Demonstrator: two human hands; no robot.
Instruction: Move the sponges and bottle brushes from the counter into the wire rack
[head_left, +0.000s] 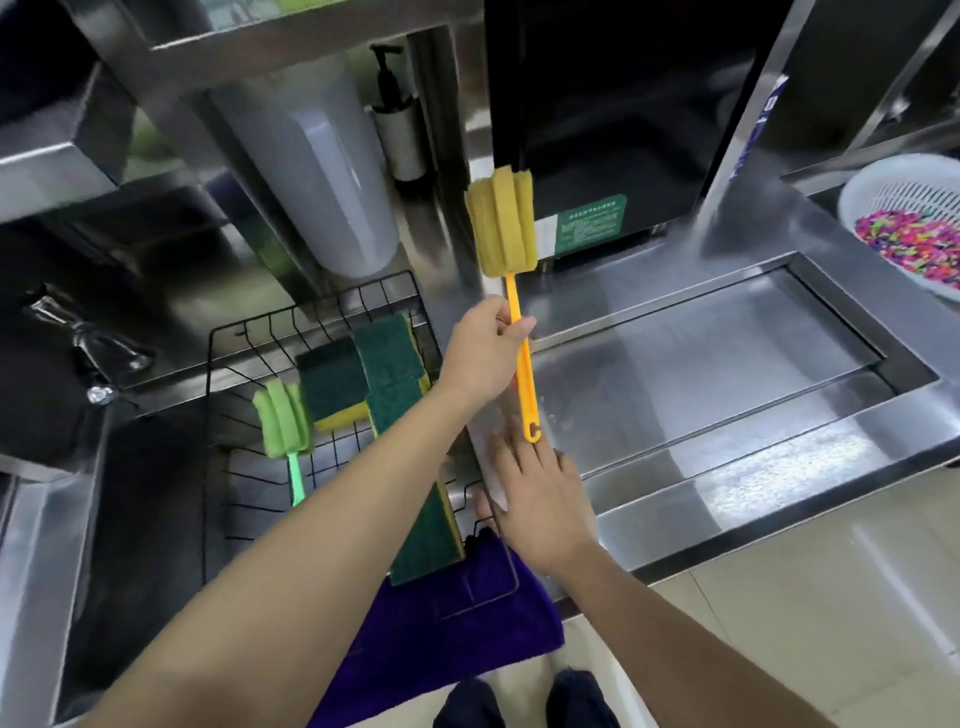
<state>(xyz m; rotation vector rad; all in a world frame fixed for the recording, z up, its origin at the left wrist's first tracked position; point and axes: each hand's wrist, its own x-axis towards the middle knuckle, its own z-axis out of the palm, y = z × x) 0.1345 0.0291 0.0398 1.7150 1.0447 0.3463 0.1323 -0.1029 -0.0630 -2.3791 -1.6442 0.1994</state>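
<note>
**Caller:** Pinching the orange handle between thumb and fingers, the left hand (485, 348) has the yellow bottle brush (511, 291) up in the air, sponge head pointing away from the person, just to the right of the wire rack (228, 364).

**Analyst:** And the right hand (540, 499)?

**Caller:** Flat and spread, fingers loose, holding nothing. Its fingertips sit right at the hooked end of that orange handle, by the rack's right edge. Whether they touch the handle I can't quite tell; there's motion blur there.

**Analyst:** What's in the rack?

**Caller:** A green bottle brush (283, 421) lies toward its left side, foam head at the far end. Beside it, several green-and-yellow sponges (387, 364) are stacked toward the back, and one more sponge (428, 540) leans at the rack's near right corner.

**Analyst:** Around the rack?

**Caller:** A purple cloth (457, 618) hangs over its near edge. The steel counter (701, 364) stretches off to the rack's right, and far along it stands a white colander (898, 208) of multicoloured bits. Behind the rack, a translucent container (322, 171) and a pump bottle (397, 119).
</note>
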